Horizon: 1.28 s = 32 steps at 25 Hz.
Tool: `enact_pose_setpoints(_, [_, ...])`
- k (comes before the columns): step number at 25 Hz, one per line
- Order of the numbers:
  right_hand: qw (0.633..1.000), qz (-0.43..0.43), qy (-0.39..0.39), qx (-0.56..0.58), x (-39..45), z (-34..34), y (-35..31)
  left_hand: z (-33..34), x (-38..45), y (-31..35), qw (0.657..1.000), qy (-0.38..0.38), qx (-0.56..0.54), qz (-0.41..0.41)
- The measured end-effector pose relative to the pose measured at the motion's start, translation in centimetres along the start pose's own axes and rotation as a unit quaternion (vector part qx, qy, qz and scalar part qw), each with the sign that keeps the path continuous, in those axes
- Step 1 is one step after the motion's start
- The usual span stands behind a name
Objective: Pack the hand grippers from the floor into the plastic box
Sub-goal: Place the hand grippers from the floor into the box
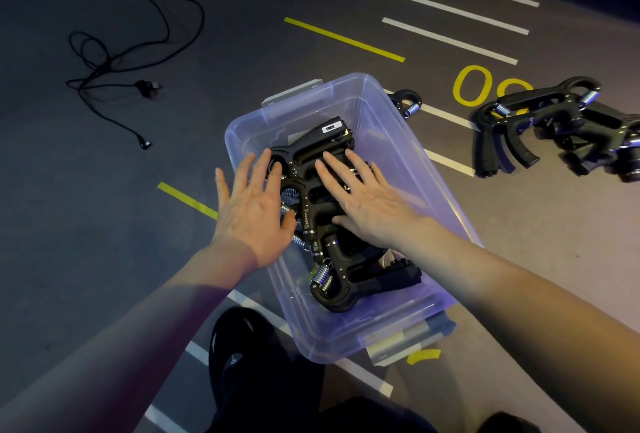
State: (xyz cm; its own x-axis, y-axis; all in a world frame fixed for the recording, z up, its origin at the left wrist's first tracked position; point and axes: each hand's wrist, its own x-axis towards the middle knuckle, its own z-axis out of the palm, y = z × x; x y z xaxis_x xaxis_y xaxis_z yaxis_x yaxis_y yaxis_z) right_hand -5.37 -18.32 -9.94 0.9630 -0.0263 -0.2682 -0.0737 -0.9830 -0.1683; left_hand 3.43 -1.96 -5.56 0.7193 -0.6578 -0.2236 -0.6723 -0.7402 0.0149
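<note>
Head view: yellow "0" digits [471,83] painted on the grey floor [104,190]. Both the left hand [254,206] and right hand [367,202], fingers spread flat, press black ribbed hand grippers [332,259] with steel springs inside the clear plastic box [408,142]; more grippers [554,128] lie on the floor to the right.

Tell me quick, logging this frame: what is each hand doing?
Left hand: open, fingers spread flat on the hand grippers in the plastic box.
Right hand: open, pressing flat on the same pile.
</note>
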Motion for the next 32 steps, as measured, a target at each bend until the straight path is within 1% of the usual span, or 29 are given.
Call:
enact_pose_setpoints(4, [1.0, -0.019, -0.009, -0.02, -0.2, -0.2, -0.1, 0.1, 0.0, 0.0, 1.0, -0.001, 0.006, -0.001])
enact_pose_setpoints(7, [0.999, -0.014, -0.017, -0.036, -0.2, -0.6, -0.2, 0.0, 0.0, 0.0, 1.0, 0.001, 0.004, 0.002])
enact_pose_setpoints(12, [0.999, 0.013, -0.034, -0.022, -0.5, -0.9, -0.2, 0.1, -0.1, 0.0, 1.0, 0.006, 0.007, 0.005])
enact_pose_setpoints(15, [0.999, 0.032, -0.024, -0.025, -0.5, -0.8, -0.4, 0.1, 0.1, 0.0, 1.0, 0.008, 0.011, 0.006])
enact_pose_setpoints(18, [0.999, 0.021, -0.011, -0.033, -0.5, -0.1, -0.5, 0.2, 0.1, 0.0, 1.0, 0.009, 0.017, 0.007])
enact_pose_setpoints(20, [0.999, 0.013, -0.019, -0.034, -0.5, -0.3, 0.1, 0.2, 0.2, 0.0, 1.0, 0.006, 0.014, 0.007])
enact_pose_setpoints(22, [0.999, 0.02, -0.027, -0.01, -0.6, -0.8, 0.6, 0.1, 0.2, 0.0, 1.0, 0.004, 0.014, 0.004])
enact_pose_setpoints(23, [1.0, 0.022, -0.014, 0.007, -0.7, -1.1, 0.6, 0.0, 0.2, 0.1, 1.0, 0.009, 0.013, 0.003])
enact_pose_setpoints(24, [0.999, 0.022, 0.017, 0.023, -1.0, -1.6, 0.6, -0.1, 0.2, 0.4, 1.0, 0.02, 0.005, 0.0])
enact_pose_setpoints(26, [0.991, 0.024, 0.124, 0.039, -1.9, -2.8, 0.6, -0.7, 0.4, 1.6, 0.998, 0.048, -0.031, -0.006])
enact_pose_setpoints(28, [0.966, 0.052, 0.249, 0.042, -3.3, -4.2, 1.4, -1.5, 0.8, 3.8, 0.995, 0.066, -0.073, 0.008])
enact_pose_setpoints(29, [0.953, 0.072, 0.292, 0.047, -4.1, -4.7, 2.2, -1.9, 1.2, 5.2, 0.993, 0.071, -0.087, 0.024])
enact_pose_setpoints(30, [0.943, 0.094, 0.316, 0.055, -5.0, -5.0, 3.3, -2.3, 1.5, 6.7, 0.991, 0.076, -0.095, 0.046])
enact_pose_setpoints(32, [0.933, 0.149, 0.317, 0.077, -6.6, -4.7, 6.2, -2.7, 2.3, 9.7, 0.987, 0.078, -0.097, 0.098])
